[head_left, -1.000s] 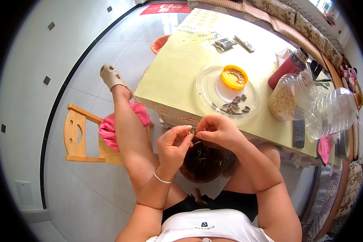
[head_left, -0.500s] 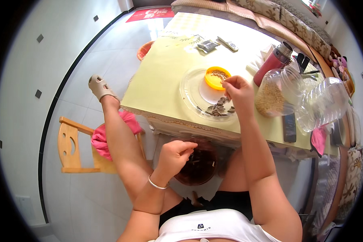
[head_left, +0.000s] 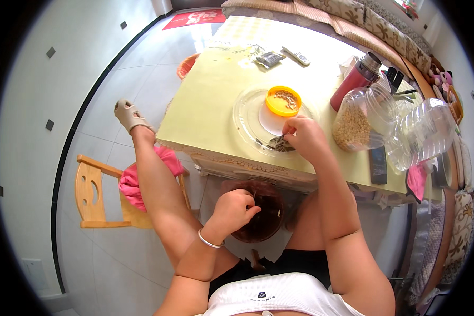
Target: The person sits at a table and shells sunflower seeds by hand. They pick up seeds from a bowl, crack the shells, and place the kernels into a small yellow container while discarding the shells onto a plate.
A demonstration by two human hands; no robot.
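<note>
The clear, round plastic tray (head_left: 245, 125) lies on the near part of the table with a pale yellow cover (head_left: 200, 121), and everything else can be placed from it. On its near side, partly under the right hand (head_left: 305, 138), is the small pile of grey-and-white striped seeds (head_left: 279, 144). The right hand reaches over the tray's near right part, its thumb and fingertips close together at the pile; I cannot tell whether a seed is pinched between them. Behind the pile, within the tray, a shallow round dish of bright yellow plastic (head_left: 283, 111) sits on a whitish round base and holds small brownish shelled kernels (head_left: 285, 97).

The left hand (head_left: 230, 211) is nearer the person than the tray and lower, beside and partly over a dark reddish-brown round bowl (head_left: 263, 231) with a few pale bits inside. Its fingers are curled, with the thumb close to the forefinger — whether anything is pinched there I cannot tell. A thin, pale round bracelet (head_left: 210, 239) circles that wrist.

To the right of the tray stands a wide clear plastic jar of beige grains (head_left: 350, 129), with a red metal-topped flask (head_left: 346, 96) just behind it and a big ribbed clear plastic bottle (head_left: 424, 136) farther right. Beyond the tray lie a dark-and-silver packet (head_left: 269, 59) and a slim white remote control (head_left: 296, 56). Well to the tray's left, and nearer the person, is a light wooden chair with a smiling cut-out (head_left: 89, 197).
</note>
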